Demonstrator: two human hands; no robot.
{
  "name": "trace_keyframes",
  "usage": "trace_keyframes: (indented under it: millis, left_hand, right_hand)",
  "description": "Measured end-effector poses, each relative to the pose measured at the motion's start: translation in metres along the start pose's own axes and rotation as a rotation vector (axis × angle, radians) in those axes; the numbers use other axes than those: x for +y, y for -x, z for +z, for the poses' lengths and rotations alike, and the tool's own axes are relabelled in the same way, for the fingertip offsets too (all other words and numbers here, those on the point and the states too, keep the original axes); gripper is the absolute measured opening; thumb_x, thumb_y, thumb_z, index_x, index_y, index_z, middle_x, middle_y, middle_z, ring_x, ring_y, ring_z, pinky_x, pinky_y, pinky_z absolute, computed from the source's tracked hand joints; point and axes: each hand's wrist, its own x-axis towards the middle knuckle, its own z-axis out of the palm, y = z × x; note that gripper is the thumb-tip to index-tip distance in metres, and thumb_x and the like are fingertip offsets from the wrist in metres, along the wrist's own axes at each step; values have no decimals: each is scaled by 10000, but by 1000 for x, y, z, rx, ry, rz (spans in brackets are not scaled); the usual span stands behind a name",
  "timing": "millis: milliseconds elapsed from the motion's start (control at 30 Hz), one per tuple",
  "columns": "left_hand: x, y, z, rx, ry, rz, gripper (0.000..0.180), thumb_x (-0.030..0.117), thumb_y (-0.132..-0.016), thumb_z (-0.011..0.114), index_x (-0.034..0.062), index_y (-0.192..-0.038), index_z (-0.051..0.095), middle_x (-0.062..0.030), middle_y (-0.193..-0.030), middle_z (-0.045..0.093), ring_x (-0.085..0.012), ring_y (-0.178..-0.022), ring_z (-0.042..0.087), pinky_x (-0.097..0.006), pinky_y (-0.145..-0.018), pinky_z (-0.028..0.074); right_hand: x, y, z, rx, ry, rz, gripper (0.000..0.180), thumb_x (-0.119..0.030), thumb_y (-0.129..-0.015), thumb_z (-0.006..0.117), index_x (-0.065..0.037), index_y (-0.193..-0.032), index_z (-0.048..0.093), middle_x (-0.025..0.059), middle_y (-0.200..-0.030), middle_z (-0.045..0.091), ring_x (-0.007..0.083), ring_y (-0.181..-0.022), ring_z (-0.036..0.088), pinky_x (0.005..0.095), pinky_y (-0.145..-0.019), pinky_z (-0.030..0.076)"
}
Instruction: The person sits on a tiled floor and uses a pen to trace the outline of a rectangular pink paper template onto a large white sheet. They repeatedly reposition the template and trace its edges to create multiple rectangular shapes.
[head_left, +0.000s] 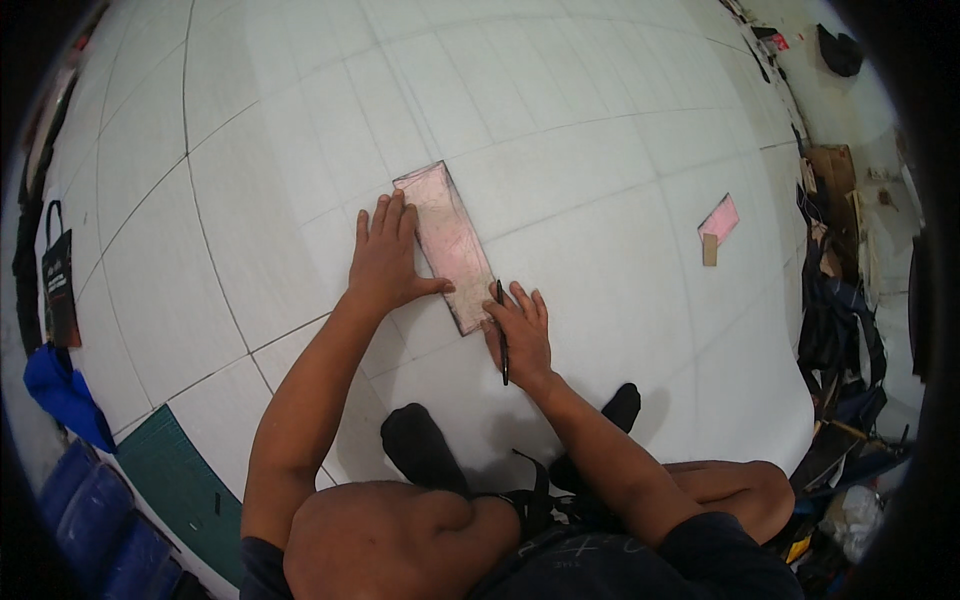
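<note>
A long pink rectangular piece [452,235] with dark edges lies slanted on the pale floor covering. My left hand [385,255] rests along its left side, fingers stretched out and thumb reaching across its lower part. At the piece's lower right edge, my right hand [522,330] holds a slim black pen [503,345]. The pen's upper end shows beside the piece; whether its tip touches anything I cannot tell. Off to the right lie a smaller pink piece [719,218] with slanted sides and a small brown strip [710,250] touching its lower end.
Faint straight lines cross the white surface [600,240]. My black-socked feet [425,440] are just below the hands. At left are a dark bag [60,285], a blue cloth [65,390] and a green mat [180,480]. Cardboard [835,185] and dark bags [845,340] line the right wall.
</note>
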Motion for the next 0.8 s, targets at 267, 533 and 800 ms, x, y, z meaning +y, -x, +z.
trace_keyframes:
  millis: [267, 533, 800]
  left_hand:
    - [7, -4, -12, -80, -15, -29, 1350, 765, -591, 846, -13, -1565, 326, -240, -1661, 254, -397, -1577, 173, -578, -1271, 147]
    - [26, -21, -25, -175, -166, 82, 1337, 633, -593, 920, -39, -1568, 300, -279, -1670, 215, -418, -1568, 197, -519, -1277, 188]
    - [36, -29, -28, -251, -50, 46, 1403, 450, -530, 1010, -93, -1559, 225, -324, -1654, 189, -445, -1545, 244, -458, -1260, 283]
  right_hand:
    - [1, 0, -2, -22, 3, -15, 331, -170, -944, 715, -119, -1267, 666, 125, -1429, 612, 374, -1421, 451, 585, -1218, 218]
    - [-4, -2, -4, -25, 49, -40, 345, -143, -918, 719, -112, -1253, 646, 130, -1412, 618, 373, -1380, 484, 577, -1190, 264]
    - [8, -101, -36, 94, -250, -4, 386, -123, -977, 590, -28, -1351, 590, 201, -1297, 642, 399, -1181, 596, 471, -1056, 445]
